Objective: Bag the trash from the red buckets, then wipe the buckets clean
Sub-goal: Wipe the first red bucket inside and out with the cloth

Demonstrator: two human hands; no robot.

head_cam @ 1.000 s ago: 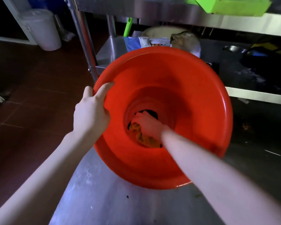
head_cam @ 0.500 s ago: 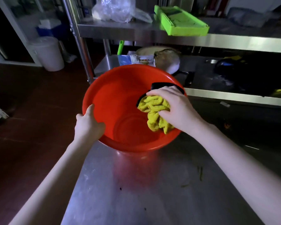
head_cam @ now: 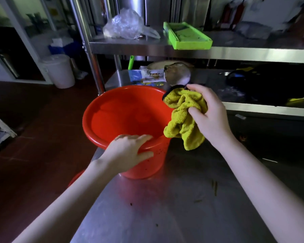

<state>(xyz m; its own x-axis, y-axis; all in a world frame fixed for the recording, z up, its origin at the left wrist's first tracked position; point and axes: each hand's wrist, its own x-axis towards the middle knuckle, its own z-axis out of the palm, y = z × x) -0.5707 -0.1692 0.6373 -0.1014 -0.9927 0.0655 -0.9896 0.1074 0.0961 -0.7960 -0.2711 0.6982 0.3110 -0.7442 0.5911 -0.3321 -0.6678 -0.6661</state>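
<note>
Two bare hands meet at centre frame: the left hand [head_cam: 128,151] grips the near rim of the red bucket [head_cam: 123,120], which stands upright on the steel table [head_cam: 165,216], while the right hand [head_cam: 209,118] clutches a bunched yellow cloth [head_cam: 182,118] against the bucket's right rim.

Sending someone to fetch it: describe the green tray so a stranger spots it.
Find the steel rack behind the red bucket. On its upper shelf, right of a crumpled clear bag, lies the green tray. It is the only bright lime, flat rectangle there.
</note>
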